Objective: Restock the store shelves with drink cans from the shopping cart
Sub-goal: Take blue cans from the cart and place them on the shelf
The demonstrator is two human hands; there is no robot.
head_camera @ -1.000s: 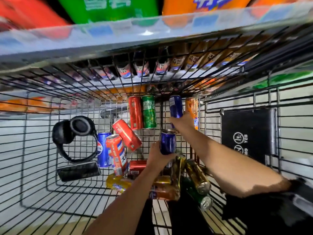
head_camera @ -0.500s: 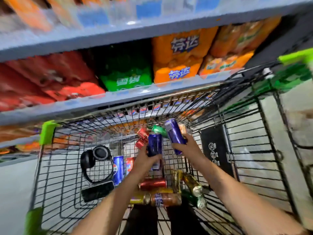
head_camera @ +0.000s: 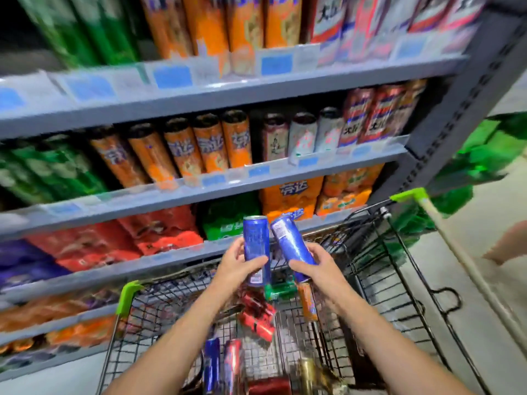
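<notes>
My left hand (head_camera: 238, 266) grips a tall blue can (head_camera: 255, 246), held upright above the cart. My right hand (head_camera: 315, 266) grips a second blue can (head_camera: 291, 243), tilted with its top leaning left toward the first. Both cans are raised over the wire shopping cart (head_camera: 379, 280), in front of the grey shelves (head_camera: 199, 192). Below my arms the cart holds several loose cans: red ones (head_camera: 256, 317), a green one (head_camera: 281, 290), an orange one (head_camera: 309, 303), a blue one (head_camera: 211, 363) and a gold one (head_camera: 308, 372).
The shelf rows hold orange cans (head_camera: 185, 149), green cans (head_camera: 42, 172), pale and red-blue cans (head_camera: 328, 129), and shrink-wrapped packs in red (head_camera: 128, 240), green (head_camera: 228, 220) and orange (head_camera: 291, 198). The shelf's upright post (head_camera: 467, 95) stands at the right. Someone's limb (head_camera: 510, 243) shows at the far right.
Both hands have lifted the blue cans up out of the cart toward the shelves. My view has swung upward, so more shelf rows show.
</notes>
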